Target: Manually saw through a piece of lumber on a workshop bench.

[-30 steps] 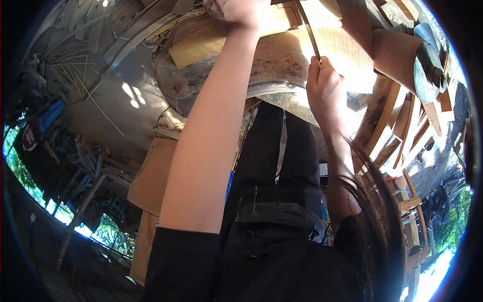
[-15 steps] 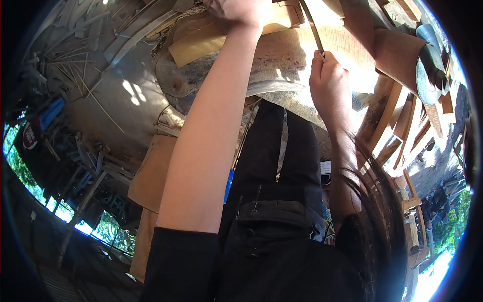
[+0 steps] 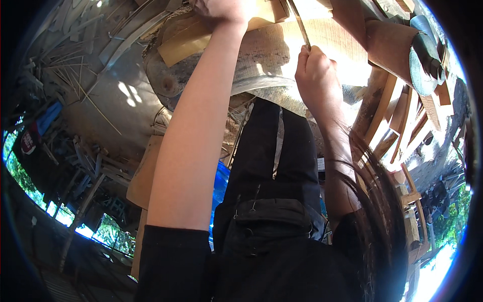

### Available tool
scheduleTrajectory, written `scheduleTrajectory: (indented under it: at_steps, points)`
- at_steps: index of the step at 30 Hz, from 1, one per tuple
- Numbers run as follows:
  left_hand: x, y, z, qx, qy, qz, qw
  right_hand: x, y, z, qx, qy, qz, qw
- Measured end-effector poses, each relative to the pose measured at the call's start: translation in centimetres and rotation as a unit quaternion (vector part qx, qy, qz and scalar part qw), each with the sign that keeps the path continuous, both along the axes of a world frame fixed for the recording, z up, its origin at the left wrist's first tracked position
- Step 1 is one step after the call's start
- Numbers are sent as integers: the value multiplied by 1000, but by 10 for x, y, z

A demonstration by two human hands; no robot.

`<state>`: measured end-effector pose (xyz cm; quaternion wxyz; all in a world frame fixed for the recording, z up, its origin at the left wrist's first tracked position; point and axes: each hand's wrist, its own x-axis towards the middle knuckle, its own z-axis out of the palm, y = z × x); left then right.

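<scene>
My right hand (image 3: 318, 73) is closed around the near end of a thin dark strip (image 3: 300, 24), which runs up and slightly left out of the picture. My left hand (image 3: 221, 9) lies at the top edge over a light brown wooden board (image 3: 183, 46). Its fingers are mostly cut off, so their grip does not show. Both hands are above a thick, worn wooden slab (image 3: 168, 75). Strong sunlight washes out the wood around the strip.
At the right lies a brown cylinder (image 3: 390, 53) with a green end, above stacked wood pieces (image 3: 392, 118). Thin sticks (image 3: 104, 113) and scraps are on the left. A tan panel (image 3: 143, 173) and something blue (image 3: 220, 176) are beside my left forearm.
The whole view has shifted a little, so things sit further left. My right hand has moved slightly up and left with the strip. More of the blue thing shows beside my left forearm.
</scene>
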<state>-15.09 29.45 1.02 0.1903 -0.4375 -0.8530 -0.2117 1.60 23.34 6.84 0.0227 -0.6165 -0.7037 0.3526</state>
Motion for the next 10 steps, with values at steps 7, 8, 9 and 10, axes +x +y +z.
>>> scheduleTrajectory:
  at_steps: [7, 8, 9, 10]
  points:
    - [-2, -3, 0, -44, -4, 15, 999, 26, -34, -6, -5, 11, 9, 1000]
    - [-5, -4, -1, -43, 2, 11, 999, 22, -28, -14, -7, 16, 10, 1000]
    - [-3, -2, 0, -48, -1, 7, 999, 16, -14, -20, 4, -26, 96, 995]
    - [-1, -3, 1, -54, -5, 2, 998, 9, 4, -27, 15, -69, 180, 981]
